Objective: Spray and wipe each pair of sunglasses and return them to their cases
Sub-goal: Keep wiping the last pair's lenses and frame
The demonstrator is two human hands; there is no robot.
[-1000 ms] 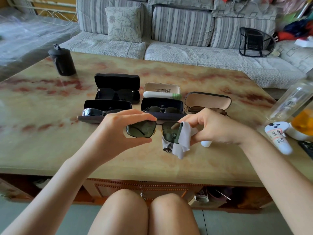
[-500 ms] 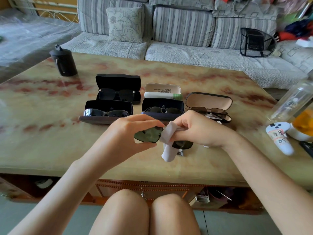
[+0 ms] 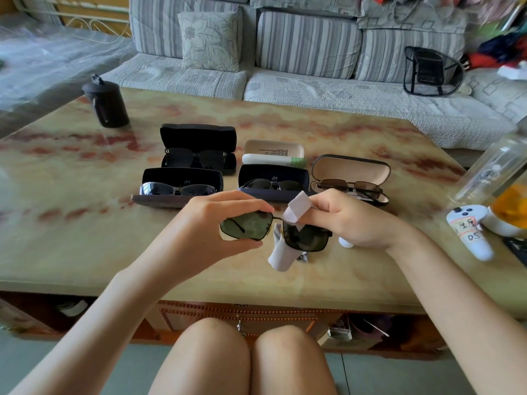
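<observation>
1. The left hand (image 3: 216,223) pinches the left lens of the sunglasses (image 3: 251,225) between thumb and fingers, holding them above the table (image 3: 85,238) near its front edge.
2. The right hand (image 3: 350,220) grips the cloth (image 3: 296,208), now folded over the right lens's top rim. Half a second ago the cloth hid that lens, so wiping of this pair is probably nearly finished.
3. Open cases (image 3: 198,132) behind hold other glasses. The white case (image 3: 272,148) shows none and is likely this pair's.
4. The table is marbled and glossy, with a striped sofa (image 3: 308,47) beyond.

Striped grey sofa (image 3: 308,44) behind marbled table (image 3: 71,238); daylight.
</observation>
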